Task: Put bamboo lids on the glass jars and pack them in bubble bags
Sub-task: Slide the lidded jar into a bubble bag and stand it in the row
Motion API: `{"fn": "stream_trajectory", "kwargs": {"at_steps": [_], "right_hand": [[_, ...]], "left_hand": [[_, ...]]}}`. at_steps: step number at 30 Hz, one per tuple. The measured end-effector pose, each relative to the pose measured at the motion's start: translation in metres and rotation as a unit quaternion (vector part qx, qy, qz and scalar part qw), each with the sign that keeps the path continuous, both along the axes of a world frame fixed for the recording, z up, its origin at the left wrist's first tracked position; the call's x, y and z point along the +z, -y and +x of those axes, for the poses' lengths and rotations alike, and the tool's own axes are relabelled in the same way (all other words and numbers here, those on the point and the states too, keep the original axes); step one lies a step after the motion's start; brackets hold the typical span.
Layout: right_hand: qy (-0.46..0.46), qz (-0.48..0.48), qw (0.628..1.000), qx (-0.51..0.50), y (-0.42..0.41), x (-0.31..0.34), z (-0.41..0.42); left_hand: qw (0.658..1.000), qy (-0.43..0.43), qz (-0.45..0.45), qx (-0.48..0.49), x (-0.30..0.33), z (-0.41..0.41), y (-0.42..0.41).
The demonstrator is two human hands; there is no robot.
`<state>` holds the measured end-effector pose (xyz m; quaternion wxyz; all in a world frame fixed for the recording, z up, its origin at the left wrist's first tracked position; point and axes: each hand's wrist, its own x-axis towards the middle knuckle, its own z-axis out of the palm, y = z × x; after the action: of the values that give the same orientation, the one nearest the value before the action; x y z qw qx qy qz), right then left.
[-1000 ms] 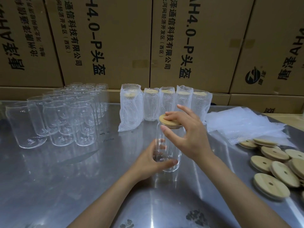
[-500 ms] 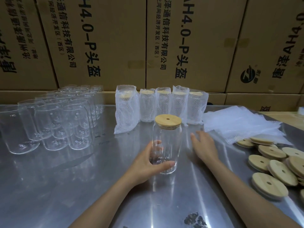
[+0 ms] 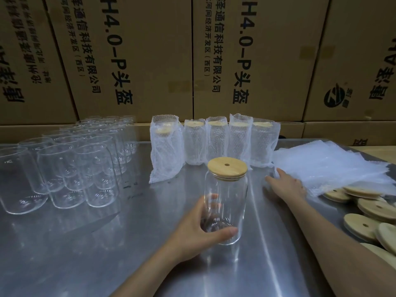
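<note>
Glass, clear and capped with a round bamboo lid (image 3: 227, 168), the jar (image 3: 225, 207) stands mid-counter, its base gripped by your left hand (image 3: 198, 230); your right hand (image 3: 286, 184), fingers straight, touches the stack of white bubble bags (image 3: 330, 166).

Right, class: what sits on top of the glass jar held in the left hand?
A round bamboo lid with one small hole caps the glass jar that the left hand grips. The jar's rim beneath is covered.
</note>
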<state>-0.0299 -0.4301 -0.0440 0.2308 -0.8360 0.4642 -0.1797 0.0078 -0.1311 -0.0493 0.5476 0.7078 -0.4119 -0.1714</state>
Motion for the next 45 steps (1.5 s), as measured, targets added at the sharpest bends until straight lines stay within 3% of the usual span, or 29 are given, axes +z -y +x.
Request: {"fn": "stream_trajectory", "kwargs": {"at_steps": [3,8,12,17,22,28,32,34,38,42,44,45], "right_hand": [[0.029,0.0,1.0,-0.012,0.001,0.0,0.0],[0.272,0.039,0.96,-0.044,-0.009,0.003,-0.018],[0.331,0.015,0.943,-0.033,-0.023,0.003,-0.033],[0.384,-0.074,0.92,0.007,-0.052,0.019,-0.036],[0.47,-0.205,0.851,0.109,-0.098,0.057,-0.035],[0.481,-0.415,0.737,0.23,-0.15,0.071,-0.043],[0.445,-0.478,0.676,0.342,-0.181,0.065,-0.047],[0.423,-0.488,0.657,0.39,-0.198,0.06,-0.049],[0.37,-0.476,0.635,0.482,-0.222,0.052,-0.054],[0.304,-0.392,0.666,0.557,-0.221,0.053,-0.056],[0.353,-0.453,0.669,0.472,-0.22,0.052,-0.054],[0.382,-0.474,0.664,0.435,-0.217,0.05,-0.052]], "left_hand": [[1.0,0.008,0.004,0.002,0.0,0.0,0.0],[1.0,0.005,0.008,-0.005,0.002,0.0,0.0],[1.0,0.0,0.005,-0.01,0.002,-0.001,-0.001],[1.0,-0.004,-0.001,-0.011,0.003,-0.003,-0.001],[1.0,0.01,-0.014,-0.01,0.005,-0.006,-0.003],[0.984,0.11,-0.103,0.094,0.016,-0.01,-0.004],[0.925,0.242,-0.216,0.195,0.032,-0.011,-0.009],[0.905,0.257,-0.258,0.219,0.037,-0.01,-0.014],[0.894,0.239,-0.299,0.233,0.054,-0.014,-0.024],[0.884,0.291,-0.28,0.237,0.055,-0.006,-0.03],[0.869,0.263,-0.29,0.302,0.051,0.003,-0.03],[0.871,0.198,-0.302,0.333,0.051,0.008,-0.03]]}}
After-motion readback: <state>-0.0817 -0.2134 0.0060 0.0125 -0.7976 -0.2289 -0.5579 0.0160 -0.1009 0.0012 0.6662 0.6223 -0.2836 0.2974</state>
